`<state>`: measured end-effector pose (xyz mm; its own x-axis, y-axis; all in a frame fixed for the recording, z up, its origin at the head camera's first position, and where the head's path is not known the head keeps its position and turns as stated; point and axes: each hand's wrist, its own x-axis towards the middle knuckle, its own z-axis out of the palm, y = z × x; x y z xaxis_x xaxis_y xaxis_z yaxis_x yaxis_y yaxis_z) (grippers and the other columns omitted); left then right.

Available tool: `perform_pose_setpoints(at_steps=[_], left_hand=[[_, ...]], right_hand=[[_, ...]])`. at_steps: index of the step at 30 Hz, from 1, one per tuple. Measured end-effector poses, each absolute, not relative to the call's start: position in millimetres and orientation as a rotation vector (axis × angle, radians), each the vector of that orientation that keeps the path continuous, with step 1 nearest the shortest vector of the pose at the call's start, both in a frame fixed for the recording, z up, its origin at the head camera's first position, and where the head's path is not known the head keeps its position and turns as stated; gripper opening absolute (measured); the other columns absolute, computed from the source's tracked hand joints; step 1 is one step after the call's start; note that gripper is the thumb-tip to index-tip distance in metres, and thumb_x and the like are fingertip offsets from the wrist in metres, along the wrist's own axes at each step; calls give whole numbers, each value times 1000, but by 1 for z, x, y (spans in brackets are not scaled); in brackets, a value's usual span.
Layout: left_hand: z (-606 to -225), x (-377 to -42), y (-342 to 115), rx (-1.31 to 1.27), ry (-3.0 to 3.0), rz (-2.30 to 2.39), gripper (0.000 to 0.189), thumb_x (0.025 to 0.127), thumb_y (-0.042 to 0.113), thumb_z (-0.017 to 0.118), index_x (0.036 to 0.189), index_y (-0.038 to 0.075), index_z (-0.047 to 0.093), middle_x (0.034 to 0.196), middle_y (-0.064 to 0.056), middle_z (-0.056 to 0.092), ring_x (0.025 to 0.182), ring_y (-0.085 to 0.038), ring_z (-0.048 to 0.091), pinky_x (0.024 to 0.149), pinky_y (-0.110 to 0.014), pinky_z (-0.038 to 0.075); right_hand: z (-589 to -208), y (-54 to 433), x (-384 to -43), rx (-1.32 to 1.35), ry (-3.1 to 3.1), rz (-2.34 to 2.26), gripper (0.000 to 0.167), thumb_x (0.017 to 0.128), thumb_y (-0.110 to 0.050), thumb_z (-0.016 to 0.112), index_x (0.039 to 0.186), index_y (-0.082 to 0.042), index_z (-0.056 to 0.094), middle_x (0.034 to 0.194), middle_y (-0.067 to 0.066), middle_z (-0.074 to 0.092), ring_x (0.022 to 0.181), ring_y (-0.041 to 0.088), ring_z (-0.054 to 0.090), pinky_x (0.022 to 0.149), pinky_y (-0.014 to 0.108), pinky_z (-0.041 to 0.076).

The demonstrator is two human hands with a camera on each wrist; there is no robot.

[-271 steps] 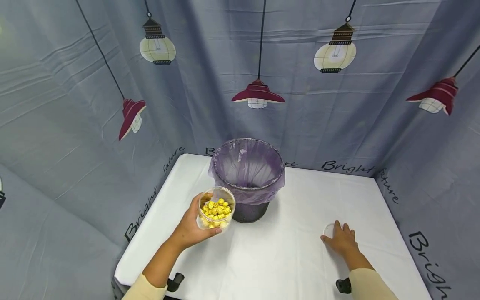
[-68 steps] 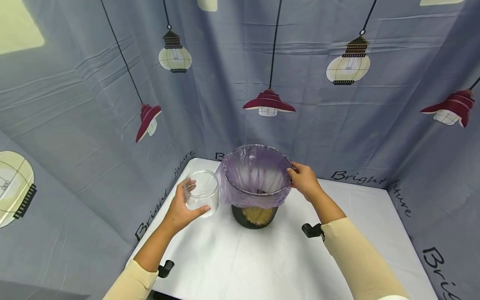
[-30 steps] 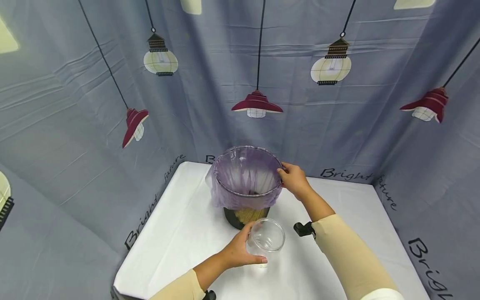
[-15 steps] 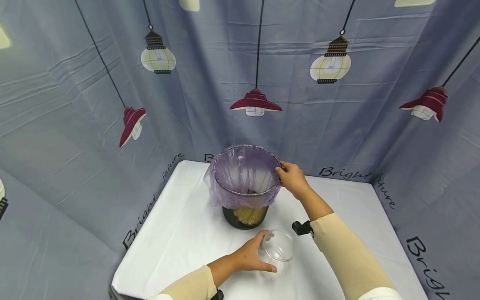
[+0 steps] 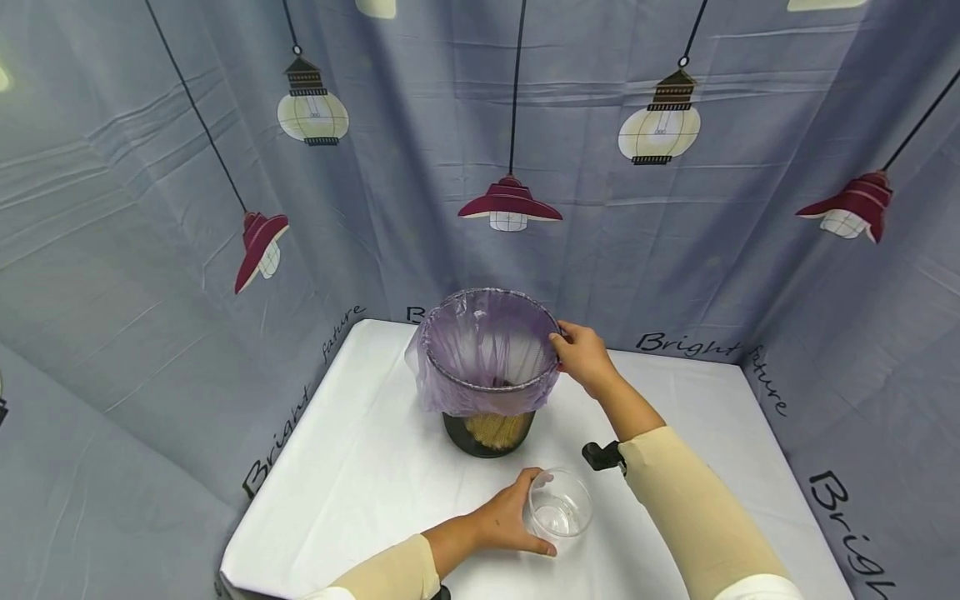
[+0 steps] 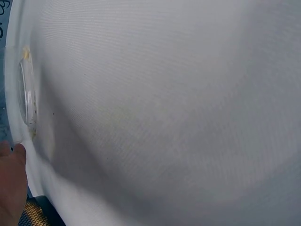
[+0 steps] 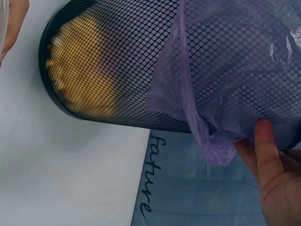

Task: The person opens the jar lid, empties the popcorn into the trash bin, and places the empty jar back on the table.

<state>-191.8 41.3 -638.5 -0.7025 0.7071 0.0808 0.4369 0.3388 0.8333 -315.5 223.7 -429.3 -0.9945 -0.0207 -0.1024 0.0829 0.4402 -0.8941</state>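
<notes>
My left hand (image 5: 510, 517) holds a clear plastic jar (image 5: 561, 504) around its side, thumb in front and fingers behind, low over the table in front of the bin. No popcorn shows in the jar, though small yellow bits cling near its end (image 6: 26, 54) in the left wrist view. At the right side of the black mesh trash bin (image 5: 487, 437), my right hand (image 5: 585, 358) grips the rim and its purple liner bag (image 5: 465, 392). Yellow popcorn (image 7: 77, 66) shows through the mesh at the bin's bottom.
A white-covered table (image 5: 360, 467) carries the bin near its back edge. Grey-blue curtains (image 5: 420, 167) printed with lamps enclose the back and sides. A black wrist mount (image 5: 602, 456) sticks out from the right sleeve.
Popcorn went from the jar into the bin. My right hand left a clear disc on the table and took the bin's rim. The jar moved from beside the bin, then right and toward me.
</notes>
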Motion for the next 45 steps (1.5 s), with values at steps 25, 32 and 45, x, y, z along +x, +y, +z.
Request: perform_pose_setpoints(at_steps=[25,32,45], left_hand=[[-601,-212,-27,1010,2490,1069,97,87,56,70,158,10,22,159,-7,35,144,-24,37,116,-42,33],[-595,-222,-59,977,2649,1006,77,96,53,58,152,6,36,154,-9,43,141,-28,41,114,-47,36],[-591,-245,-125,341,3039,541,70,102,49,48,151,-1,38,157,-26,32,146,-49,21,114,-68,21]], right_hand=[[-429,227,-319,39,2600,-1587,57,107,-24,45,156,-1,26,148,26,45,126,39,55,91,42,56],[-430,228,-320,47,2589,-1598,57,108,-24,44,156,-1,25,149,26,43,128,40,53,92,43,55],[-430,229,-316,58,2596,-1593,58,108,-28,43,157,-3,24,150,25,43,126,38,54,93,41,55]])
